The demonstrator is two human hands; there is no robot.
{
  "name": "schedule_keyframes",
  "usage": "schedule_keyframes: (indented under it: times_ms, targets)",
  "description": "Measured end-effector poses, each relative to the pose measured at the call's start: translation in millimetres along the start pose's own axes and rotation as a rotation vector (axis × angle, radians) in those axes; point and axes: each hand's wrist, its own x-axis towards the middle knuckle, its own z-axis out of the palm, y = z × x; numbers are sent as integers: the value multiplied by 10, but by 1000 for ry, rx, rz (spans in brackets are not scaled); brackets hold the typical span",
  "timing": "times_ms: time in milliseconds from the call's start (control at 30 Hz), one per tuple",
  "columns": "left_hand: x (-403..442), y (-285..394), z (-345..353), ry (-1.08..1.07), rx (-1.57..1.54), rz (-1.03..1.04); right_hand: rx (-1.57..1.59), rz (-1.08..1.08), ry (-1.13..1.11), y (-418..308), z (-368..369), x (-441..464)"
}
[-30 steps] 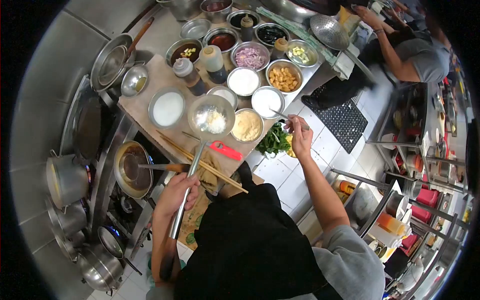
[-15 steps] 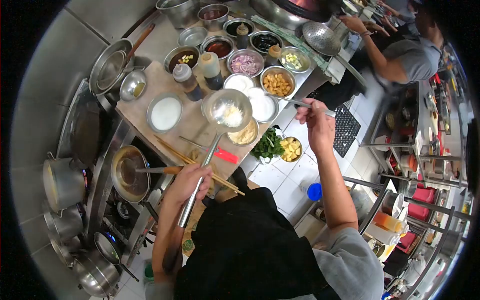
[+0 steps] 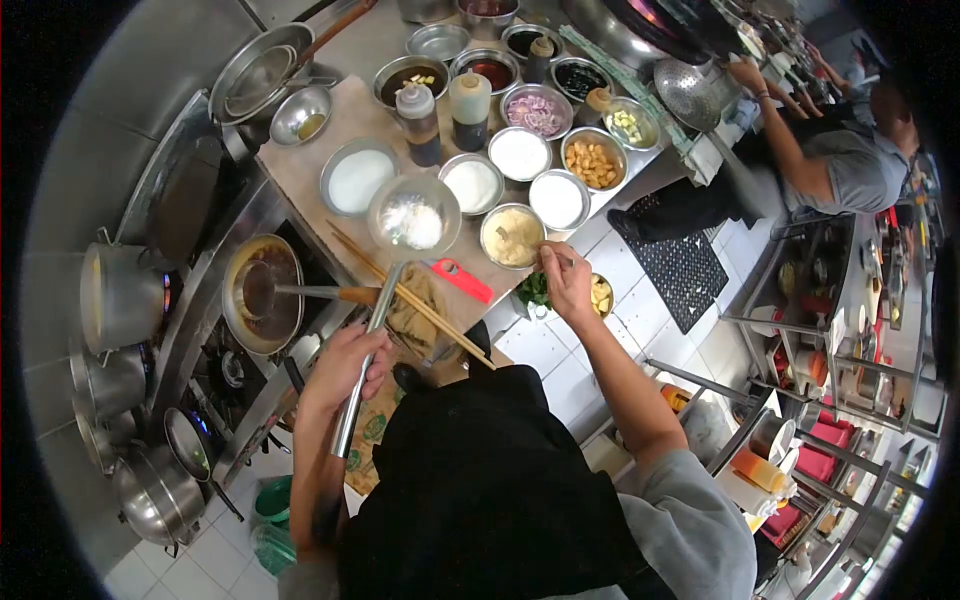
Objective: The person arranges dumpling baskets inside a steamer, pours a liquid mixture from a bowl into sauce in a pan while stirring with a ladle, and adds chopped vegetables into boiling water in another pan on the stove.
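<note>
My left hand (image 3: 348, 366) is wrapped round the metal handle of a ladle (image 3: 388, 218), whose bowl holds some white and pale yellow powder. The ladle hangs over the worktop, beside a bowl of white liquid (image 3: 361, 182). My right hand (image 3: 567, 284) grips a spoon (image 3: 564, 262) by its handle, over the near edge of a small bowl of pale yellow powder (image 3: 513, 252). The spoon's tip appears to be in that powder. Around it stand bowls of white powder or grains (image 3: 557, 200). Chopsticks (image 3: 430, 310) and a red-handled tool (image 3: 463, 281) lie below the ladle.
Squeeze bottles (image 3: 469, 110), chopped onion (image 3: 535, 112) and fried cubes (image 3: 592, 163) stand farther back. Left is a stove with a wok (image 3: 262, 295) and pots (image 3: 125, 285). A co-worker (image 3: 850, 165) stands at the upper right, near a perforated skimmer (image 3: 688, 95). Shelving (image 3: 840, 330) lines the right.
My right hand has moved down and left with the spoon, from over the ladle to the pale yellow powder. The ladle is still in my left hand. The view has shifted slightly.
</note>
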Motion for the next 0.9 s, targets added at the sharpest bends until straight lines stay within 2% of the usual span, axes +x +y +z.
schedule_keyframes:
  times_ms: [100,233,367,467,500,633,667,700,800,833,867,900]
  targets:
    - [-60,-42,-18,31,-11,-6,256,139,107,72,18,2]
    - [-44,-31,27,3,-8,-7,562,241,163,-219,-447,82]
    - [113,7,133,-91,-8,13,699,128,108,-808,-719,144]
    - [188,71,231,-142,-24,20,138,-131,204,-760,-835,256]
    - [202,89,262,-157,-37,27,27,-123,261,-642,-862,302]
    - [49,77,246,-179,-142,20,38,62,183,217,-641,475]
    - [-21,65,208,-184,-179,21,39,2,131,449,-527,480]
    - [-81,53,178,-188,-217,25,167,79,171,621,-455,464]
    - [-386,-35,-28,-143,-298,80,447,292,231,682,-369,387]
    - [-501,-79,-101,-122,-332,114,411,357,220,737,-400,361]
    - [-605,-139,-186,-88,-363,150,348,494,212,464,-457,271]
    - [-699,-220,-282,-49,-399,187,237,609,95,654,-575,225]
